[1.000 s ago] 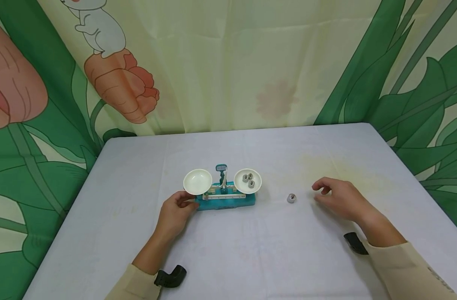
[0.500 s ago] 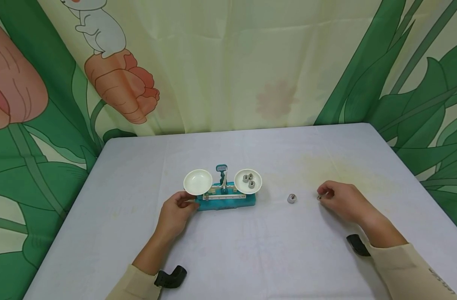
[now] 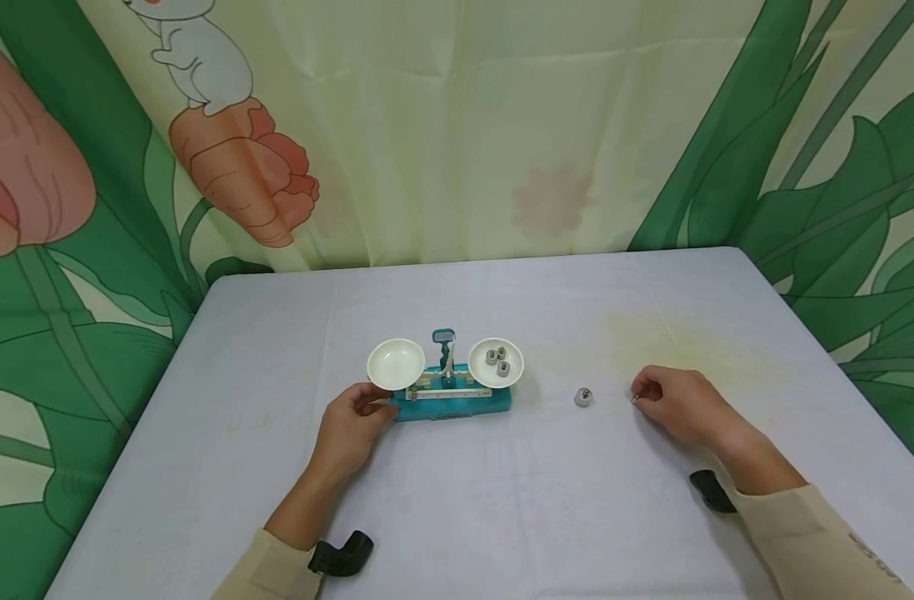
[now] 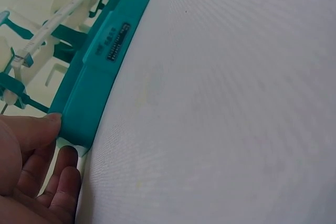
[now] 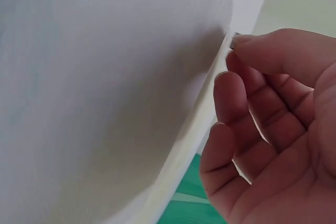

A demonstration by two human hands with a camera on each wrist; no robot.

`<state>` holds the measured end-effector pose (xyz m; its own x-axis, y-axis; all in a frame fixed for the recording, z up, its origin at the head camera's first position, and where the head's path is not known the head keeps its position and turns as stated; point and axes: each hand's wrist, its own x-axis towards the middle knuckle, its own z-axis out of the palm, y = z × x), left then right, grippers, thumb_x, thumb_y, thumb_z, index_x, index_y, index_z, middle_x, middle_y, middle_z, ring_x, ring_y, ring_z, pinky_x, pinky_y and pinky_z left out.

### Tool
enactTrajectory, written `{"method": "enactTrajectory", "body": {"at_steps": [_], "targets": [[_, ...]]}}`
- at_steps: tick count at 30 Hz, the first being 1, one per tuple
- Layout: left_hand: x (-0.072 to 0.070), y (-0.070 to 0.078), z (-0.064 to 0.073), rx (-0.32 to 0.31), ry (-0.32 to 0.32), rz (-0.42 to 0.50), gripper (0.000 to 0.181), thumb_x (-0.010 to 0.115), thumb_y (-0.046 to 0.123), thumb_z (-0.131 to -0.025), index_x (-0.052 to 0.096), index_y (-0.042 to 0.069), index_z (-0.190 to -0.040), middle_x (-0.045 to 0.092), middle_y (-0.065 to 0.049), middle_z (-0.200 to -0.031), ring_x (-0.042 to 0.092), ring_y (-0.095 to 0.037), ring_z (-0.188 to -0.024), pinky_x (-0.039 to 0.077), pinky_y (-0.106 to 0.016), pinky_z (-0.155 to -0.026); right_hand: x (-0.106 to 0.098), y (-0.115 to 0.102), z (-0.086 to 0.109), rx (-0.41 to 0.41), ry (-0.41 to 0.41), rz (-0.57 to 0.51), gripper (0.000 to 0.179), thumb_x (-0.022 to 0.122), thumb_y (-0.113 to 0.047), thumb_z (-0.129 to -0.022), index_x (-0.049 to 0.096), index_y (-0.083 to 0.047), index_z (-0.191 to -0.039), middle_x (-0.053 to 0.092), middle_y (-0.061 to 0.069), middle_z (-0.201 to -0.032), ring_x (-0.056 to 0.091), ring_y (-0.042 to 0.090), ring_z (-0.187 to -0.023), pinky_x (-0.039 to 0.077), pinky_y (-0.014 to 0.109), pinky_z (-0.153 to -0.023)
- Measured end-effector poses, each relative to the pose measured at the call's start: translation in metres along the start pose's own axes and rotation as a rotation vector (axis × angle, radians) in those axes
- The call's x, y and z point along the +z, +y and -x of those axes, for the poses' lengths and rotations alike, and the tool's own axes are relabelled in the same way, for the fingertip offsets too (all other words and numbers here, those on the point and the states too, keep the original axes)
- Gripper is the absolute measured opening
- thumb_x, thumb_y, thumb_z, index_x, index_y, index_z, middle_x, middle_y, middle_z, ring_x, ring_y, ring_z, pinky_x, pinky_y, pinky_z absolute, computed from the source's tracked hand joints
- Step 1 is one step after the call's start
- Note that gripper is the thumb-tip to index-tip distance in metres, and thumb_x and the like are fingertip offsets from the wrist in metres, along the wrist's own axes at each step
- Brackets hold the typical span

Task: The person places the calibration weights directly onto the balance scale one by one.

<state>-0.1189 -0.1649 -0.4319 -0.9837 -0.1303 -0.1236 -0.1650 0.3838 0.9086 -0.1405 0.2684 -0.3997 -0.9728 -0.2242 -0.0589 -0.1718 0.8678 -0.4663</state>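
A small teal balance scale point(image 3: 452, 407) with two white pans stands on the table. My left hand point(image 3: 349, 429) holds the left end of its base; in the left wrist view the thumb point(image 4: 37, 129) presses the corner of the base. Nothing lies in the left pan point(image 3: 395, 364). Three small metal weights point(image 3: 503, 368) sit in the right pan point(image 3: 481, 377). To the right, my right hand point(image 3: 685, 406) pinches a tiny metal weight point(image 3: 635, 399) just over the tablecloth, mostly hidden by thumb and fingertips. A larger knobbed weight point(image 3: 583, 398) stands on the cloth between scale and right hand.
A white cloth point(image 3: 457, 508) covers the table. Behind its far edge hangs a patterned curtain point(image 3: 457, 133) with a rabbit, carrot and leaves. Black wrist mounts point(image 3: 341, 554) sit by both beige sleeves.
My right hand has lowered slightly, and its fingers have closed on a tiny weight, lately shifting a little left with it. The left hand and scale stay in place.
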Motion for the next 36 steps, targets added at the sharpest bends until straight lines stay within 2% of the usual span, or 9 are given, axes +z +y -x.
{"method": "enactTrajectory", "body": {"at_steps": [4, 10, 15, 23, 30, 36], "targets": [[0.0, -0.001, 0.0, 0.004, -0.002, 0.002, 0.032, 0.072, 0.007, -0.089, 0.065, 0.002, -0.119, 0.068, -0.009, -0.118, 0.065, -0.027, -0.109, 0.057, -0.036, -0.089, 0.001, -0.006, 0.0, -0.009, 0.02, -0.015, 0.007, 0.066, -0.004, -0.087, 0.065, -0.008, -0.092, 0.059, 0.0, -0.081, 0.053, 0.02, -0.077, 0.045, 0.037, -0.068], [0.0, -0.001, -0.001, 0.005, -0.004, -0.004, 0.032, 0.072, 0.008, -0.089, 0.065, 0.003, -0.12, 0.068, -0.009, -0.118, 0.065, -0.027, -0.108, 0.057, -0.035, -0.088, -0.004, -0.019, -0.001, -0.006, 0.034, -0.051, 0.013, 0.06, -0.004, -0.09, 0.065, -0.006, -0.101, 0.064, 0.004, -0.094, 0.059, 0.026, -0.089, 0.049, 0.044, -0.078], [0.0, -0.001, -0.001, 0.008, -0.002, -0.011, 0.032, 0.072, 0.008, -0.089, 0.065, 0.003, -0.12, 0.068, -0.009, -0.118, 0.065, -0.026, -0.108, 0.057, -0.036, -0.088, -0.009, -0.034, -0.005, -0.047, 0.032, -0.093, 0.015, 0.06, -0.004, -0.09, 0.064, -0.005, -0.105, 0.066, 0.006, -0.101, 0.063, 0.03, -0.097, 0.051, 0.047, -0.082], [0.0, -0.001, -0.001, 0.016, -0.001, -0.012, 0.032, 0.072, 0.008, -0.089, 0.065, 0.003, -0.12, 0.069, -0.009, -0.117, 0.065, -0.026, -0.107, 0.057, -0.036, -0.088, -0.008, -0.057, -0.01, -0.141, 0.084, -0.155, 0.015, 0.058, 0.002, -0.089, 0.064, -0.002, -0.102, 0.066, 0.008, -0.099, 0.061, 0.024, -0.091, 0.054, 0.044, -0.081], [-0.001, 0.0, 0.0, 0.023, -0.001, -0.008, 0.032, 0.072, 0.007, -0.089, 0.065, 0.002, -0.119, 0.069, -0.01, -0.117, 0.066, -0.027, -0.107, 0.057, -0.034, -0.087, -0.005, -0.085, -0.02, -0.205, 0.121, -0.175, 0.007, 0.066, -0.004, -0.09, 0.068, -0.008, -0.096, 0.066, -0.001, -0.089, 0.061, 0.018, -0.086, 0.05, 0.038, -0.074], [0.0, 0.002, 0.002, 0.031, 0.001, -0.003, 0.031, 0.071, 0.005, -0.088, 0.065, 0.0, -0.119, 0.069, -0.011, -0.116, 0.066, -0.028, -0.108, 0.056, -0.037, -0.089, 0.001, -0.109, -0.029, -0.285, 0.132, -0.175, 0.01, 0.07, -0.004, -0.089, 0.071, -0.01, -0.096, 0.067, -0.003, -0.093, 0.06, 0.02, -0.089, 0.05, 0.04, -0.077]]}}
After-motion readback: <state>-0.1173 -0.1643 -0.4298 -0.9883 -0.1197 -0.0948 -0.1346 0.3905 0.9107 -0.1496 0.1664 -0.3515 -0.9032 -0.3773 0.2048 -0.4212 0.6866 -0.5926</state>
